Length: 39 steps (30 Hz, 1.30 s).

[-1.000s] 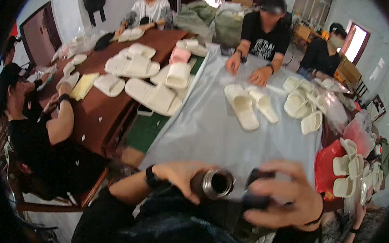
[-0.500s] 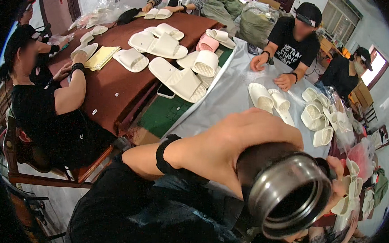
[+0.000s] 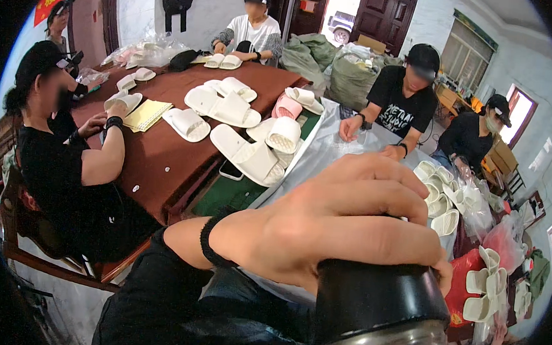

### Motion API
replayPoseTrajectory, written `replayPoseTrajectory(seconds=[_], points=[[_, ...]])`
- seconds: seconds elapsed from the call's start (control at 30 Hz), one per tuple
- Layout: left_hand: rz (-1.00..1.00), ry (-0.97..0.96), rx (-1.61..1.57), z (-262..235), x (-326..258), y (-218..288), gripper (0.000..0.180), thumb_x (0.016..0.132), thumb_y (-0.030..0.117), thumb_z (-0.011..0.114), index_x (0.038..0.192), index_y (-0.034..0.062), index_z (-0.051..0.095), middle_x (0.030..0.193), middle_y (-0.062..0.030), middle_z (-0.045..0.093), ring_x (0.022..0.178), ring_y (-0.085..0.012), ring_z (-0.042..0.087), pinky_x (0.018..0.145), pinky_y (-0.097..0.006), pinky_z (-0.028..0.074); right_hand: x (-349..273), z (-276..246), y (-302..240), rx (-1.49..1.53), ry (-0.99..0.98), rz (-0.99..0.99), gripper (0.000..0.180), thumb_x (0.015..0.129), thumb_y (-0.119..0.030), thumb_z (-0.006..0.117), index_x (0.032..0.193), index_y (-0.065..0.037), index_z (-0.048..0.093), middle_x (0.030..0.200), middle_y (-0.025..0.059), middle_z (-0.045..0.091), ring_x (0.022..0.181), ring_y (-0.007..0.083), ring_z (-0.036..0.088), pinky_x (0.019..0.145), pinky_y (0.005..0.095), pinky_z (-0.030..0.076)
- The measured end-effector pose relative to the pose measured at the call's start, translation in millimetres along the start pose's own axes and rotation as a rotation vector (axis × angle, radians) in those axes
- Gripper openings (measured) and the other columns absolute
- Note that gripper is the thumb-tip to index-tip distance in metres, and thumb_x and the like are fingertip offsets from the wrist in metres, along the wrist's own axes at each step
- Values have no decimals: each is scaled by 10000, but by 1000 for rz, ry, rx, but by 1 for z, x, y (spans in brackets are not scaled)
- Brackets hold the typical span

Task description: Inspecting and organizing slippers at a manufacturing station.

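Flask raised close to camera; slipper table beyond.

Left hand (image 3: 342, 227) wraps the dark upper body of a steel flask (image 3: 378, 318), fingers closed round it, very near the head; right hand not seen. Flask mouth faces the wearer; cap state cannot be told. Beyond: grey sheet (image 3: 328, 150) bare nearby, white slippers (image 3: 251, 158) heaped, seated co-workers (image 3: 397, 104) handling pairs.
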<state>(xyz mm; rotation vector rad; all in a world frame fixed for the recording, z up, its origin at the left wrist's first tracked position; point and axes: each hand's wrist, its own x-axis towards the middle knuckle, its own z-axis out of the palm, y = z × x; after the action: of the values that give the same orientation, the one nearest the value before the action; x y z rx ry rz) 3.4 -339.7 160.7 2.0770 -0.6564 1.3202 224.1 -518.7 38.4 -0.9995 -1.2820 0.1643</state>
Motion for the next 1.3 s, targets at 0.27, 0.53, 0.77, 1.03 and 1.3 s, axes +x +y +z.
replayPoseTrajectory(seconds=[0.27, 0.53, 0.77, 1.03, 1.3], points=[[97, -4, 71, -3, 20, 11, 253, 797, 158, 720, 1042, 110, 682, 1057, -159, 665, 1033, -386, 611, 946, -499, 452, -3, 0, -3, -7, -2, 39, 681, 630, -264, 911, 1180, -61, 564, 1297, 244, 505, 1128, 310, 566, 949, 382, 486], [236, 14, 176, -7, 38, 12, 219, 784, 216, 737, 983, 135, 699, 1034, -157, 671, 1026, -356, 623, 956, -496, 443, -5, -3, -2, 94, -21, 128, 663, 646, -193, 897, 1193, -38, 558, 1309, 236, 492, 1152, 303, 557, 971, 379, 471], [262, 18, 148, -5, 46, 18, 301, 761, 199, 713, 1044, 102, 684, 988, -112, 570, 983, -332, 572, 906, -433, 437, -15, -16, 12, 85, -29, 116, 593, 674, -137, 842, 1190, -25, 573, 1304, 213, 509, 1146, 278, 559, 995, 368, 440], [411, 17, 226, -9, 57, 15, 291, 759, 243, 703, 1012, 100, 693, 973, -101, 564, 954, -328, 581, 895, -427, 451, -22, -34, 38, -183, -249, 150, 651, 723, -157, 845, 1294, -38, 556, 1392, 78, 483, 942, 89, 522, 771, 214, 409], [422, 18, 211, -8, 59, 11, 292, 768, 264, 701, 1014, 108, 698, 992, -121, 570, 971, -338, 585, 914, -433, 450, -13, -14, 8, 13, -151, 234, 627, 719, -73, 820, 1288, -27, 560, 1386, 58, 487, 880, 62, 494, 725, 193, 386]])
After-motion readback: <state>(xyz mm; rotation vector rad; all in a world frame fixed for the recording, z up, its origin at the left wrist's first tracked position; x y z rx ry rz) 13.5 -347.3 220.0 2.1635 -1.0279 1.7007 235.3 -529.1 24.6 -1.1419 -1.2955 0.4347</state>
